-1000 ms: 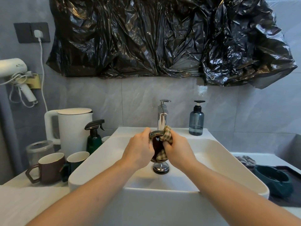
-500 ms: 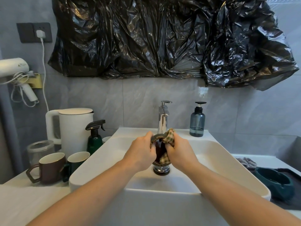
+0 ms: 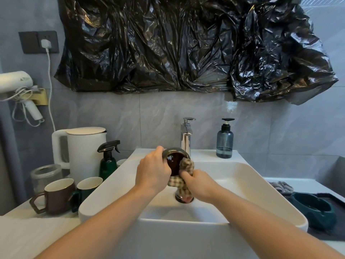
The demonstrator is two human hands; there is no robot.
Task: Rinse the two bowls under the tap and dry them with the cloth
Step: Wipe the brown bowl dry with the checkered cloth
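The left hand (image 3: 153,171) grips the bowl (image 3: 174,161) above the sink (image 3: 252,184), opening tilted toward the person. The right hand (image 3: 200,184) pinches the cloth (image 3: 183,173), pressed against the bowl's right inner rim, just below the tap (image 3: 186,139).

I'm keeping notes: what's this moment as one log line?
step: drying | left hand: holds brown bowl | right hand: wipes with checked cloth | tap: off

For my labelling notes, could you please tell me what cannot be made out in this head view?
- Bowl: outer side hidden by the left hand and checked cloth.
- Right hand: fingertips buried in the cloth.
- Sink drain: mostly covered by the cloth.
- Hair dryer: cut off by the left edge.
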